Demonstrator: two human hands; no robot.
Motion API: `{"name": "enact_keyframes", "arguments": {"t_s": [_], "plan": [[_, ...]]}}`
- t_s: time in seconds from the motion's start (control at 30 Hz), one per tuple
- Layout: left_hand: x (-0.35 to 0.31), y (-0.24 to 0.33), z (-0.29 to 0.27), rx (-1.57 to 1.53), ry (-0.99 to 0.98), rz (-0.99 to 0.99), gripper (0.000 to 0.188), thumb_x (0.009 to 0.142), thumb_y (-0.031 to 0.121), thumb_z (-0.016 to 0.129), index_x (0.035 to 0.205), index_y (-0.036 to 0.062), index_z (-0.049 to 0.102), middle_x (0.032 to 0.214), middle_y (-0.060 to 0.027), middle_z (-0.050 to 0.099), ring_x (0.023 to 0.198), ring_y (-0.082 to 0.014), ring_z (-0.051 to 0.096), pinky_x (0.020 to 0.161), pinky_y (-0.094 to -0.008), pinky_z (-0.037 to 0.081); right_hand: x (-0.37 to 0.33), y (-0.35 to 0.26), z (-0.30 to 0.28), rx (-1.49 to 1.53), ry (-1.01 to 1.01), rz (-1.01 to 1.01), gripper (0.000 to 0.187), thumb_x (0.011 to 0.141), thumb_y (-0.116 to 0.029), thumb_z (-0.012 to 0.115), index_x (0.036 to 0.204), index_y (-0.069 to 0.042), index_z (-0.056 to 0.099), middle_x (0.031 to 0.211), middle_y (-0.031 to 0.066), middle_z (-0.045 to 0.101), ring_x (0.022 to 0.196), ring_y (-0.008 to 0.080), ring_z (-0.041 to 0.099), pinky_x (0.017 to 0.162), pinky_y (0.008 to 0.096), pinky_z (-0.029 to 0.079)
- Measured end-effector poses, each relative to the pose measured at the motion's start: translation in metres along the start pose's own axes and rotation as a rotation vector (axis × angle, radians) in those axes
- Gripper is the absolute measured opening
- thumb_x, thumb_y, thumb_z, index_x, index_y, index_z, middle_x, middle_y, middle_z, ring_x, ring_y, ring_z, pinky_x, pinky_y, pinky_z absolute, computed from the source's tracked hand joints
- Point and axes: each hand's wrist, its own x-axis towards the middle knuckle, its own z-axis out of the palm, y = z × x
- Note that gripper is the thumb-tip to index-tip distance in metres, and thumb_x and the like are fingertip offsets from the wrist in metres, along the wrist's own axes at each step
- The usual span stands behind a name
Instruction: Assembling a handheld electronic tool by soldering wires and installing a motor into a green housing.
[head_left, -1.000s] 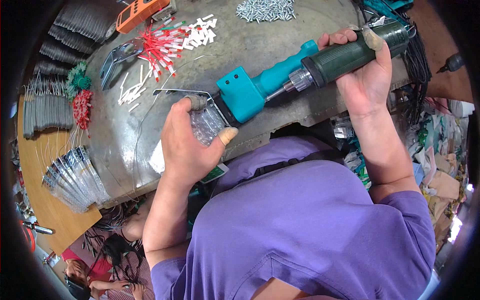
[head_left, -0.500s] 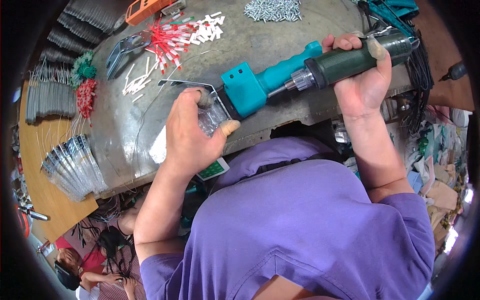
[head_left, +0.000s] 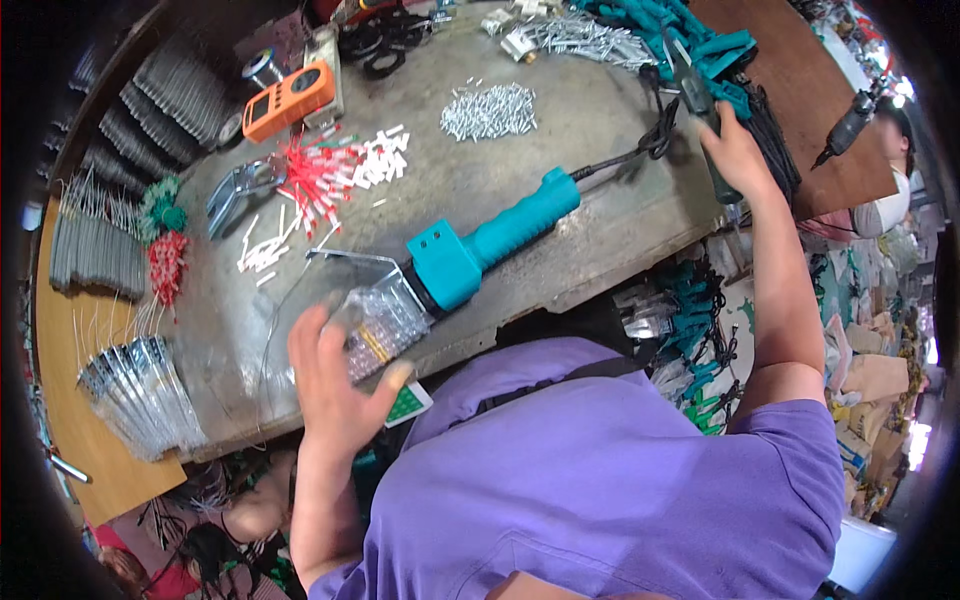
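A teal-handled electric tool [head_left: 520,217] with a square teal housing lies across the front of the table. Its far left end is wrapped in clear bubble wrap [head_left: 385,325], and a bent metal wire bracket [head_left: 350,256] sticks out beside it. My left hand [head_left: 335,385] is spread beside the wrapped end, fingers apart, holding nothing; a fingertip cover shows on its thumb. At the table's right side my right hand [head_left: 738,155] is closed round a dark green electric screwdriver [head_left: 692,85], well away from the teal tool. Its fingers are partly hidden behind the screwdriver.
Loose screws [head_left: 490,110] lie in a pile at the back. Red-tipped wires [head_left: 312,180], white sleeves [head_left: 380,158], pliers-like clamp [head_left: 235,195] and an orange meter [head_left: 290,103] sit left. Teal handles [head_left: 725,48] are heaped back right. Wrapped metal parts [head_left: 145,395] stand on the left board.
My right hand has carried the screwdriver off the teal tool, to the right and away. My left hand has let go of the wrapped end and opened. The view has shifted.
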Motion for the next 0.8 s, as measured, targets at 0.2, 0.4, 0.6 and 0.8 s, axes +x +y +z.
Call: {"name": "enact_keyframes", "arguments": {"t_s": [0.2, 0.4, 0.6, 0.8], "plan": [[-0.024, -0.001, -0.016, -0.050, -0.015, -0.013, 0.063, 0.069, 0.020, 0.079, 0.119, -0.0006, 0.047, 0.129, -0.0237, 0.046, 0.117, -0.0443, 0.046, 0.098, -0.0515, 0.037, 0.005, -0.002, -0.009, -0.247, -0.008, 0.132, 0.051, 0.085, -0.036, 0.065, 0.125, -0.004, 0.057, 0.107, 0.0277, 0.061, 0.106, 0.0389, 0.059, 0.089, 0.0441, 0.047], [0.002, -0.003, -0.001, 0.002, -0.221, -0.113, 0.073, 0.065, 0.028, 0.084, 0.121, 0.0012, 0.046, 0.129, -0.0232, 0.045, 0.117, -0.0425, 0.045, 0.098, -0.0497, 0.038, 0.091, -0.055, 0.047, -0.126, -0.010, -0.091, 0.056, 0.079, -0.034, 0.069, 0.123, -0.003, 0.052, 0.107, 0.0263, 0.063, 0.101, 0.0429, 0.061, 0.085, 0.0484, 0.049], [-0.009, 0.001, -0.005, -0.024, -0.046, -0.086, 0.069, 0.060, 0.029, 0.086, 0.113, 0.0030, 0.052, 0.120, -0.0218, 0.051, 0.103, -0.0410, 0.052, 0.087, -0.0484, 0.044, 0.109, -0.050, 0.021, 0.205, 0.185, -0.154, 0.046, 0.084, -0.014, 0.065, 0.126, -0.005, 0.050, 0.111, 0.0242, 0.062, 0.102, 0.0302, 0.064, 0.087, 0.0398, 0.050], [-0.028, 0.004, -0.029, 0.066, 0.004, -0.134, 0.062, 0.053, 0.029, 0.088, 0.101, 0.0054, 0.055, 0.114, -0.0197, 0.054, 0.097, -0.0388, 0.056, 0.080, -0.0465, 0.047, 0.071, -0.263, -0.069, 0.491, 0.420, -0.798, 0.033, 0.093, -0.019, 0.055, 0.126, -0.011, 0.056, 0.105, 0.0145, 0.066, 0.098, 0.0255, 0.065, 0.086, 0.0343, 0.047]]}}
